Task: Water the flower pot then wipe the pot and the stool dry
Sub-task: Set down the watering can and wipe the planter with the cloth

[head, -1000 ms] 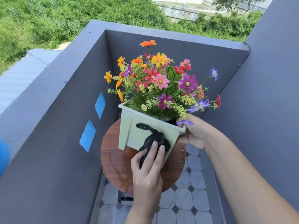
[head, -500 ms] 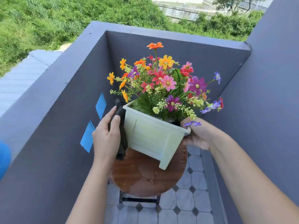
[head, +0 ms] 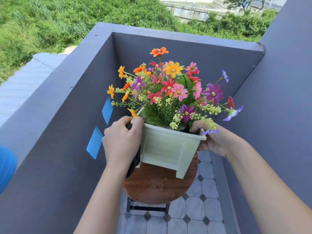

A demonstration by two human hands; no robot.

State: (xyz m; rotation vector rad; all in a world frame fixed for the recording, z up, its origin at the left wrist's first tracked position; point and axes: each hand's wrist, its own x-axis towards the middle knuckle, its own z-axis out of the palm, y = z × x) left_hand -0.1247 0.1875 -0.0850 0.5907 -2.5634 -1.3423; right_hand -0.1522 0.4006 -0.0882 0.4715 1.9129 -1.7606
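A pale green square flower pot [head: 164,149] full of colourful flowers [head: 172,92] is tilted above a round brown wooden stool [head: 157,188]. My left hand [head: 122,142] grips the pot's left rim, thumb on the edge, with a black cloth [head: 135,163] pinned under the palm against the pot's left wall; only a dark strip of the cloth shows. My right hand [head: 214,141] holds the pot's right rim corner, fingers curled over the edge. The stool top looks wet in patches.
Dark grey balcony walls [head: 59,132] close in on the left, back and right. Two blue tape patches [head: 95,142] sit on the left wall. The floor is pale tile with dark diamonds [head: 194,222]. Something blue [head: 5,168] shows at the left edge.
My left hand with the cloth went from the pot's front face round to its left side, then up to grip the left rim. The pot has turned slightly.
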